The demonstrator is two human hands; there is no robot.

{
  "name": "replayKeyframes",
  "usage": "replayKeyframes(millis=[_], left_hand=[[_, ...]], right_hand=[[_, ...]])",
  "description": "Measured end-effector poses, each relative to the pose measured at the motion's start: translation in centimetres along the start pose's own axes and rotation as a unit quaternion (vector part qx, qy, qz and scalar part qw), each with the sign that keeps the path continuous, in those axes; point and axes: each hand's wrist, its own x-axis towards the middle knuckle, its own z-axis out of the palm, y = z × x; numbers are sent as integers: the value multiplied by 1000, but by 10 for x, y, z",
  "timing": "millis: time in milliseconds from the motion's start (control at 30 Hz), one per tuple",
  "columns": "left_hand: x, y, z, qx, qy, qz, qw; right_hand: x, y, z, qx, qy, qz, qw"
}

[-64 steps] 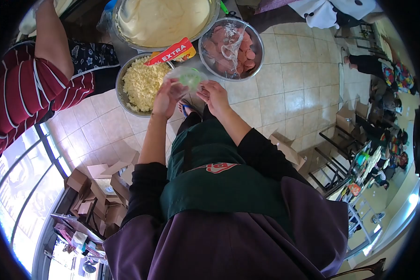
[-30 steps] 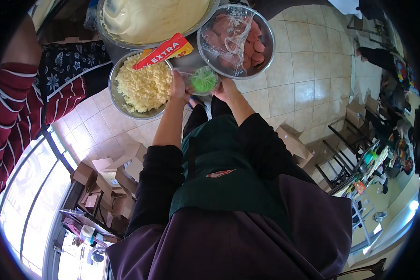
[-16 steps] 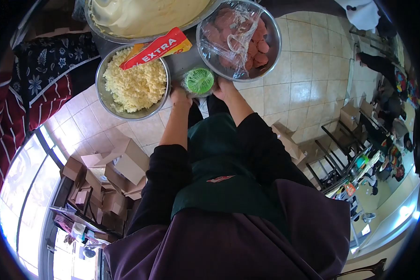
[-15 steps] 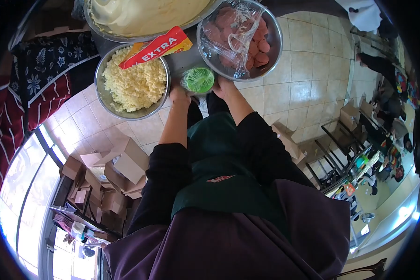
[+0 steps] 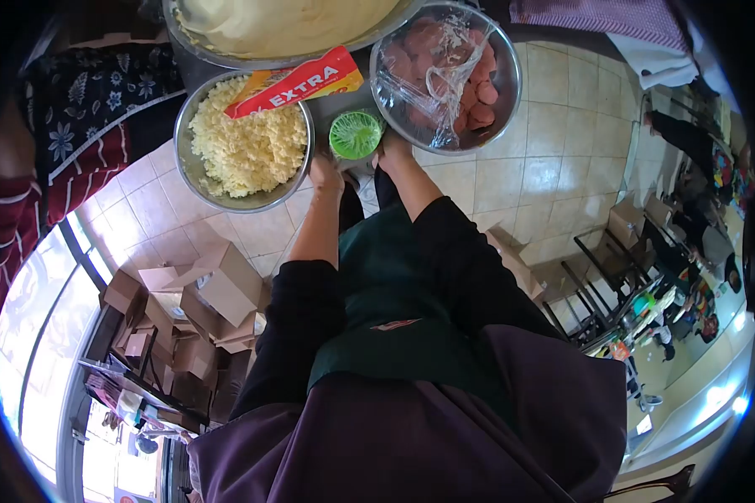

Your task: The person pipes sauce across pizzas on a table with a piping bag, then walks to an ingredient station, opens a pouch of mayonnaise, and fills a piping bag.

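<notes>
Right hand (image 5: 394,154) is at the right edge of the round green item (image 5: 355,135), left hand (image 5: 325,173) near its lower left, grip of either indeterminable; item sits between bowl of yellow crumbs (image 5: 190,169) and film-draped bowl of pink slices (image 5: 507,94).

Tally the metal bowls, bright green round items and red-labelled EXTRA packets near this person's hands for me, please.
Metal bowls: 3
Green round item: 1
EXTRA packet: 1
Total: 5
</notes>
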Motion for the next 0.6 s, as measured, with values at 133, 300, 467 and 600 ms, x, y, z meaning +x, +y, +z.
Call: replayKeyframes(millis=[133,300,467,600], left_hand=[[-20,3,-35,-38,-186,-68,979],[-68,31,-48,44,-96,-141,984],[-110,85,-58,165,-257,-111,946],[-122,115,-57,189,-247,-50,949]], right_hand=[[16,2,-14,69,-122,9,990],[-36,-20,-21,22,-127,50,990],[-97,-27,-33,-138,-55,-127,981],[-150,-68,-2,-323,-127,-440,828]])
